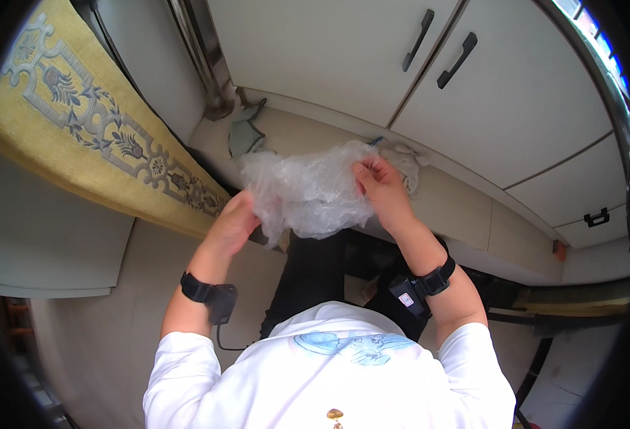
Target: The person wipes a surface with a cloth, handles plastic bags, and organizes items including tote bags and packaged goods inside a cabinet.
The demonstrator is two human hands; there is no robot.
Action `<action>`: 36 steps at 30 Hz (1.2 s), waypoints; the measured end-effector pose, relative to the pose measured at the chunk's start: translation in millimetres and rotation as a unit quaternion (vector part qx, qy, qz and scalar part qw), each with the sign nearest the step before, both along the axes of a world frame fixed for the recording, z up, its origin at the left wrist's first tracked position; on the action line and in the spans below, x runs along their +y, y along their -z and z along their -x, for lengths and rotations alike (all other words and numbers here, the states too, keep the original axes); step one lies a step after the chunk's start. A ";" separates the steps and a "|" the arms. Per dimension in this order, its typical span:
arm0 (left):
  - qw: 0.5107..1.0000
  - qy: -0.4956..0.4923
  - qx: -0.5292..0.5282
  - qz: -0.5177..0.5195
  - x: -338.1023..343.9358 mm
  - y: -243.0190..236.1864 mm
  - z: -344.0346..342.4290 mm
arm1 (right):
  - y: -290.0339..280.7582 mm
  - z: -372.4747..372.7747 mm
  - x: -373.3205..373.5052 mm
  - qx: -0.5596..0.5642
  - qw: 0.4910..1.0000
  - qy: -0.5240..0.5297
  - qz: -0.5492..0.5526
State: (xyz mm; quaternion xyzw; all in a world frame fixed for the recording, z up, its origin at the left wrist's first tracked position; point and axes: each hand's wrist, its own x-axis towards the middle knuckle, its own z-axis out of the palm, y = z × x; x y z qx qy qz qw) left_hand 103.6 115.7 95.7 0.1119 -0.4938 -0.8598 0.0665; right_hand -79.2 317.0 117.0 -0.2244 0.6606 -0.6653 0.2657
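A thin, clear plastic bag (311, 189) is spread between my hands in front of me, crumpled and cloudy. My left hand (237, 218) grips its left edge, the fingers partly hidden behind the plastic. At the bag's upper right side, my right hand (386, 187) pinches the film between thumb and curled fingers. Beyond the bag, a grey-green piece of cloth (245, 134) lies on the pale ledge (300, 129). A crumpled whitish cloth (408, 166) rests just past my right hand, partly covered by it.
White cabinet doors (329, 53) with black handles rise behind the ledge. A yellow patterned curtain or cloth (93, 121) hangs along the left. A metal post (200, 50) stands at the far left. Black wrist-strapped devices sit on both my forearms, the left one trailing a cable (222, 343).
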 end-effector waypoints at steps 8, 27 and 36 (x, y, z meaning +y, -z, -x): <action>0.975 -0.201 -0.070 0.069 -4.1 -14.1 6.5 | -5.8 22.2 34.6 -0.001 0.987 0.148 0.062; 0.981 -0.173 -0.032 0.084 22.2 -35.1 -15.3 | 5.4 29.7 155.4 -0.221 0.943 0.218 0.122; 0.959 -0.077 -0.269 0.049 65.8 37.7 -7.8 | 22.1 -71.9 162.0 0.228 0.964 -0.135 -0.038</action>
